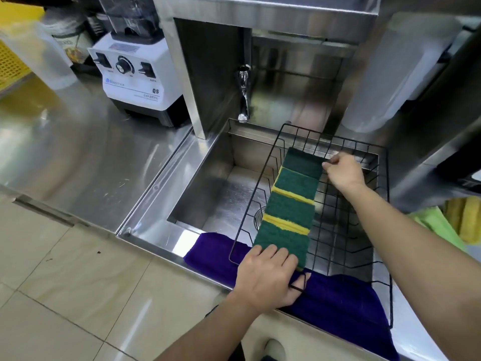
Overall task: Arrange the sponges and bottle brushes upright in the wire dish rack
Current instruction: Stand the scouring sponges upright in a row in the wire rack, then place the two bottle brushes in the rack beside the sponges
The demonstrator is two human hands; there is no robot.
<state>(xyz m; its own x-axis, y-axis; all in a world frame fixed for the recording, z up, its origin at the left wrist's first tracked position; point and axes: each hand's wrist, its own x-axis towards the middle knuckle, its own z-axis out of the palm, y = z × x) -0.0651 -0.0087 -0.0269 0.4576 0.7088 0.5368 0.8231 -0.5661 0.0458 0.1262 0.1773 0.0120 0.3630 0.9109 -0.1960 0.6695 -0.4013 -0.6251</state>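
Over the sink (197, 194), both hands squeeze the sponges (289, 204) in the wire rack (346, 230), left hand (268, 277) near, right hand (343, 173) far; ease off and the row could topple.

Four sponges (289, 204) in row; one wire rack (346, 225); one blender (135, 74).

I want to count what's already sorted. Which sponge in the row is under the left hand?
The nearest sponge, at the row's front end by the purple cloth. The left hand rests on it; the right hand is at the far end.
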